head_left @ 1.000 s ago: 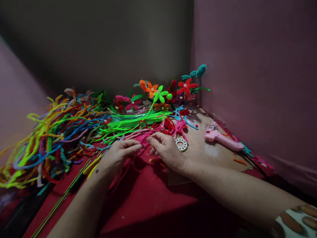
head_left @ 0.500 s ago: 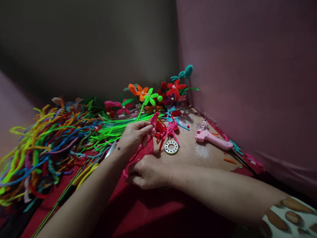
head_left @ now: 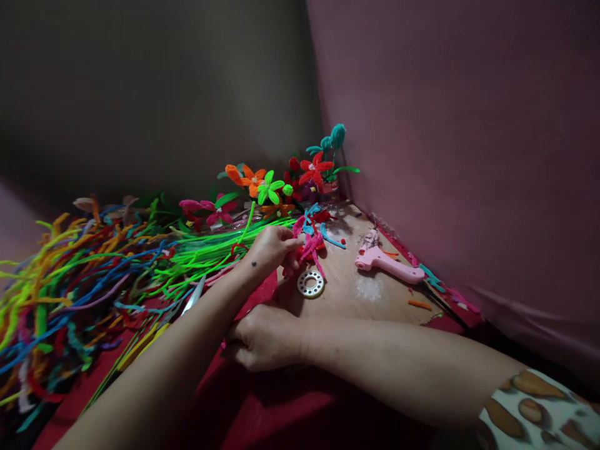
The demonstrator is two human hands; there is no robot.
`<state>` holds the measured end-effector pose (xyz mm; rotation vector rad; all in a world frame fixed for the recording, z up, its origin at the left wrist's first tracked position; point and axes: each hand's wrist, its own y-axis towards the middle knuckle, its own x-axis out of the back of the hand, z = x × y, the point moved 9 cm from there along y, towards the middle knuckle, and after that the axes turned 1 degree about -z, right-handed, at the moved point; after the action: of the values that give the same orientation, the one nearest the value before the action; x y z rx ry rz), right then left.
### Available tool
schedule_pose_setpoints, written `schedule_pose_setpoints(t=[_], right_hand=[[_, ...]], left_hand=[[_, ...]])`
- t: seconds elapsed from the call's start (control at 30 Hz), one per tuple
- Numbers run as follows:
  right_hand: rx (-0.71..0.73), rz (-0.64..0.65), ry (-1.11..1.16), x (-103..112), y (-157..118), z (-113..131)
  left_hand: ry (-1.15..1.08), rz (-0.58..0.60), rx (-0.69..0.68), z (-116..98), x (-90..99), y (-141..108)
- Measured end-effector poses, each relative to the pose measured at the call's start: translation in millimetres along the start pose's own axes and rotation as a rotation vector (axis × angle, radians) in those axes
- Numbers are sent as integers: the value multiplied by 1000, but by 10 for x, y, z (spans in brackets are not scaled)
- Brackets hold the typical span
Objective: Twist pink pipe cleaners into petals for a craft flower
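The light is dim, its source out of view. A soft, paler patch shows on the grey wall (head_left: 164, 94) at the far side, which darkens toward the left; the pink wall (head_left: 445, 125) is dull. Deep shadow covers the red table (head_left: 253, 406) below the right forearm (head_left: 389, 350). Wide-lens distortion stretches the left forearm (head_left: 164, 362) nearby.

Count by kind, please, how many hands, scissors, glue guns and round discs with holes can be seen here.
Left hand and right hand: 2
Scissors: 1 pair
Pink glue gun: 1
Round disc with holes: 1
Total: 5
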<state>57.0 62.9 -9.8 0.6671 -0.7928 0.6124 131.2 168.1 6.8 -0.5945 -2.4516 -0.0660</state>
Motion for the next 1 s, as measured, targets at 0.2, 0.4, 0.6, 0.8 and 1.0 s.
schedule_pose_setpoints(t=[0.2, 0.4, 0.6, 0.8, 1.0], right_hand=[[-26, 39, -16, -17, -3, -22], [-16, -8, -70, -5, -7, -9], [-40, 30, -56, -53, -31, 1], [-4, 37, -83, -100, -38, 32], [-5, 25, -55, -118, -41, 12]], left_hand=[[313, -157, -82, -65, 285, -137], [471, -255, -51, 173, 675, -453], [608, -359, 87, 561, 1112, -736], [592, -327, 184, 956, 1260, -916], [571, -42, 98, 1067, 895, -932]])
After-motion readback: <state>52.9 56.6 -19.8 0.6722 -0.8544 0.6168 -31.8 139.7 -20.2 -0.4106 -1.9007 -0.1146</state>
